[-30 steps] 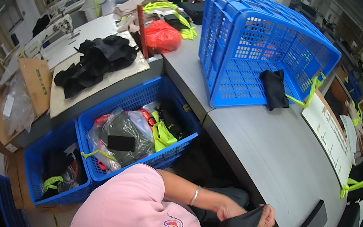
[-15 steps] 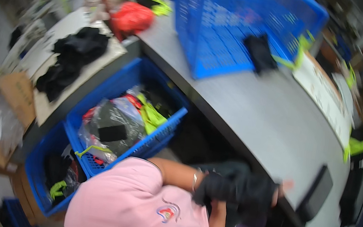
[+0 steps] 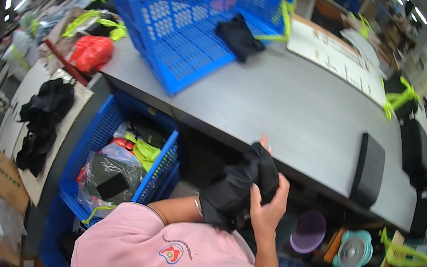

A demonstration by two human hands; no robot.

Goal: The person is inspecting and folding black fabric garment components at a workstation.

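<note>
A black cloth piece [image 3: 241, 185] is pulled over my left forearm and hand like a sleeve. Only stretched-out fingertips of my left hand [image 3: 264, 140] poke from its far end, close to the table's front edge; the rest of that hand is hidden. My right hand [image 3: 270, 207] is beside the cloth on its right, thumb and fingers apart, the thumb at or near the fabric. Whether it touches the cloth I cannot tell. Another folded black piece [image 3: 240, 37] lies at the mouth of a tipped blue crate [image 3: 174, 63] on the grey table [image 3: 291, 101].
Left of me a blue crate [image 3: 168, 151] holds bagged cloth. Black cloth [image 3: 45, 118] lies on a side bench, beyond it a red bag [image 3: 92, 53]. At right are a dark padded block [image 3: 368, 169], a purple basin [image 3: 308, 231] and a teal fan [image 3: 354, 252].
The view has turned and steadied, so the table and crates appear further left. My right hand, mostly hidden before, now shows with spread fingers beside the black cloth on my left arm.
</note>
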